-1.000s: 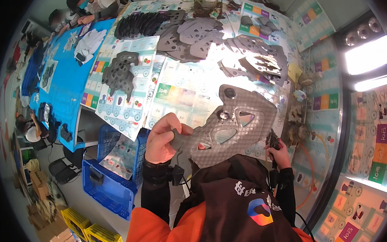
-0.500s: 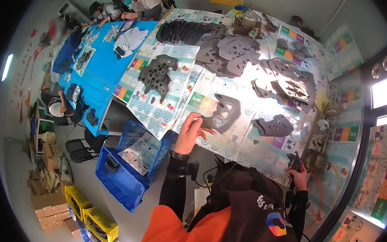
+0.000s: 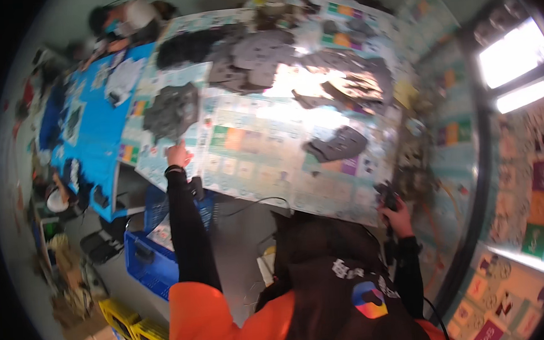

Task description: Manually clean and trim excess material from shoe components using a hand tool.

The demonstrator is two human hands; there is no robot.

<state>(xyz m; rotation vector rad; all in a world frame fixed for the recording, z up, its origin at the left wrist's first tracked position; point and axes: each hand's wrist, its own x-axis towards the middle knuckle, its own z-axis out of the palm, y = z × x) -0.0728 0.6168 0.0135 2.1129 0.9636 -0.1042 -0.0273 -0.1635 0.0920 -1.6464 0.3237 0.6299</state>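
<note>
- While our left hand (image 3: 179, 155) is resting at the near end of the grey stack (image 3: 172, 110), we are seeing that stack lying just beyond its fingers, on the table (image 3: 265, 164).
- As the stack's narrow tip is pointing back at this hand, we are judging its long axis to be running roughly away from us, though blur is softening its outline.
- Our left fingers are meeting or overlapping that tip; we cannot tell whether they are pinching it or lying loose.
- Our right hand (image 3: 397, 217) is gripping a dark tool (image 3: 387, 195), well to the stack's right and nearer our body, so our left is being much the closer.
- Right of the stack, we are seeing a lone piece (image 3: 339, 144) lying crosswise, nearer our right hand.
- Straight beyond the stack a dark row (image 3: 190, 48) is lying, and beyond it to the right a heap (image 3: 258, 52) is spreading.
- On the stack's near side, below the table, a blue basket (image 3: 155, 274) is standing.
</note>
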